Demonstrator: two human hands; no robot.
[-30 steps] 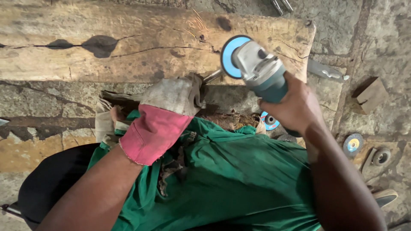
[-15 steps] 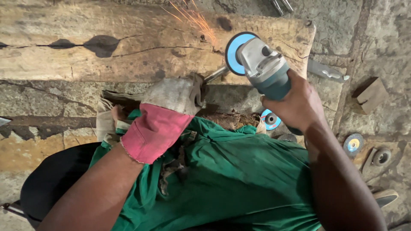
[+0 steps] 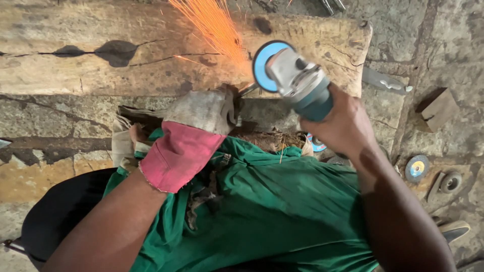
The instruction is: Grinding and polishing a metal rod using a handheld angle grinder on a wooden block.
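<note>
The left hand (image 3: pixel 201 108) wears a worn grey work glove with a pink cuff (image 3: pixel 176 153). Its fingers are curled shut around a small metal piece (image 3: pixel 248 89), most of which is hidden inside the glove; only a short grey tip pokes out to the right of the grip. Just above that grip a fan of orange sparks (image 3: pixel 212 25) shoots up and to the left, across the cracked wooden block (image 3: pixel 126 50) that lies beyond both hands.

Right at the exposed tip sits the blue disc (image 3: pixel 264 63) of an angle grinder (image 3: pixel 300 83), touching the metal or very nearly so. The right hand (image 3: pixel 345 123), bare, is wrapped tight around the teal body of the grinder, just right of the gloved hand. Below both grips a green cloth (image 3: pixel 262 201) covers the lap. Further right of the grinder hand, on the stone floor (image 3: pixel 454 45), lie a loose grinding disc (image 3: pixel 417 167), a round metal part (image 3: pixel 450 182) and a wooden wedge (image 3: pixel 437 108), all well apart from the work.

Judging by the sparks, the grinding itself is in hand: the disc is biting into the held piece. The next move calls for a steady gloved grip, light even pressure, and keeping the gloved fingertips clear of the disc, since they sit very close to it.
</note>
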